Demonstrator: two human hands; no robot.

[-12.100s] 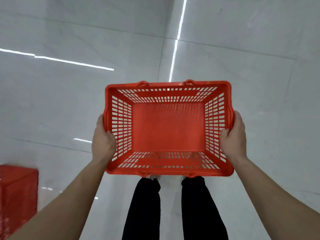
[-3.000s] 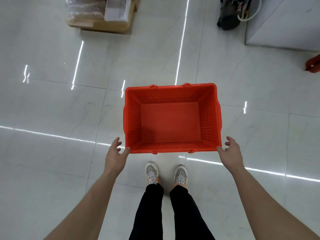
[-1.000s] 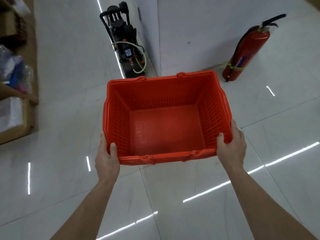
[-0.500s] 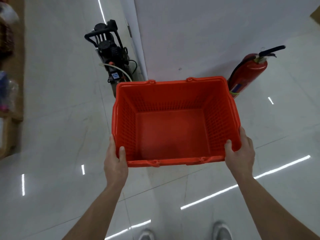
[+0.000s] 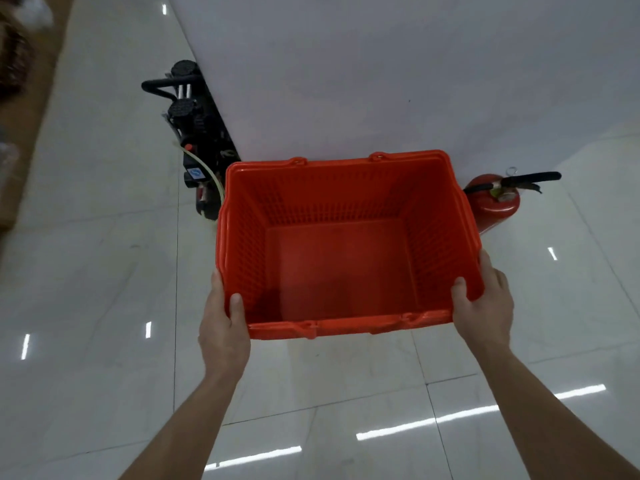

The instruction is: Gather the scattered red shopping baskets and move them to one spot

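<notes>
At the far left edge a blurred brown surface (image 5: 20, 98) runs along the glossy pale tiled floor (image 5: 97, 271); what lies on it cannot be made out. Further right, a black wheeled machine (image 5: 194, 140) with a pale hose stands on the floor against the corner of a white wall (image 5: 381, 71).

The left forearm rises from the bottom of the view, angled up and slightly rightward, wrist nearly straight. The left hand (image 5: 223, 327) is clamped on the near left corner of the red shopping basket (image 5: 346, 244): the thumb hooks over the rim into the inside, and the other fingers wrap the outer side wall.

The basket is held upright, its opening facing the camera, clear of the floor, in front of the wall and between the black machine and the extinguisher. It is empty, with slotted side walls and a solid bottom. At its left rim doubled edges show, so it may be more than one basket nested; that cannot be told for sure.

The right hand (image 5: 485, 306) mirrors the left, gripping the near right corner, thumb over the rim inside and fingers pressed along the outside wall. Its forearm reaches in from the lower right, angled up and leftward.

Just beyond the basket's right side a red fire extinguisher (image 5: 498, 202) with a black handle stands on the floor beside the wall.
</notes>
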